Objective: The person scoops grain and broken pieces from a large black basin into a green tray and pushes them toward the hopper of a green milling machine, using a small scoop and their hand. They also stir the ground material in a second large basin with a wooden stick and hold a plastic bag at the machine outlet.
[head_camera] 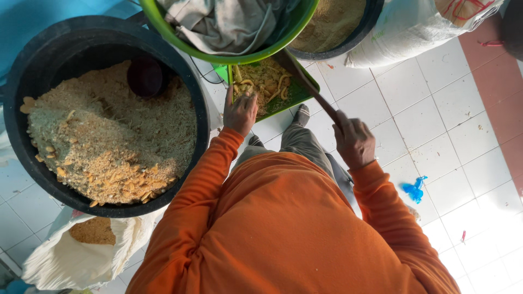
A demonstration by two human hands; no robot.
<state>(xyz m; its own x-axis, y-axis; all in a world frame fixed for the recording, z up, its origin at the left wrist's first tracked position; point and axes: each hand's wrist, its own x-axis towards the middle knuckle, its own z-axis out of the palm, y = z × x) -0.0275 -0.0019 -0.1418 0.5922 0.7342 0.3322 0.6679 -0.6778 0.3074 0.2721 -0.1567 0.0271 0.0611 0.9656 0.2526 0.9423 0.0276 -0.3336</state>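
1. At 9 o'clock a wide black tub (pixel 16 98) stands on the white tiled floor (pixel 457 114), heaped with pale bran-like feed (pixel 114 136) and yellowish pellets. The heap rides close to the rim at its 6 o'clock side, so a bump from a knee would likely spill it onto the tiles.
2. Below it, at 7 o'clock, an open white sack (pixel 60 261) of brown meal slumps against the tub. It looks soft enough to tip if nudged.
3. The left hand (pixel 240 111) grips the near edge of a green tray (pixel 297 95) at 12 o'clock, fingers curled down over the rim. The tray carries chopped yellow scraps (pixel 264 79) and sits partly under a green basin (pixel 239 54) filled with grey cloth. One-sided hold: if the tray tilts, I would expect scraps to slide off the far corner.
4. The right hand (pixel 354 142), at 1 o'clock, is closed around a long wooden handle (pixel 310 90) that runs up over the tray; its working end is hidden under the basin. Pushing blind there could knock the basin or scatter scraps.
5. At 3 o'clock a blue scrap (pixel 414 189) lies on the tiles beside the feet, a possible slip point.
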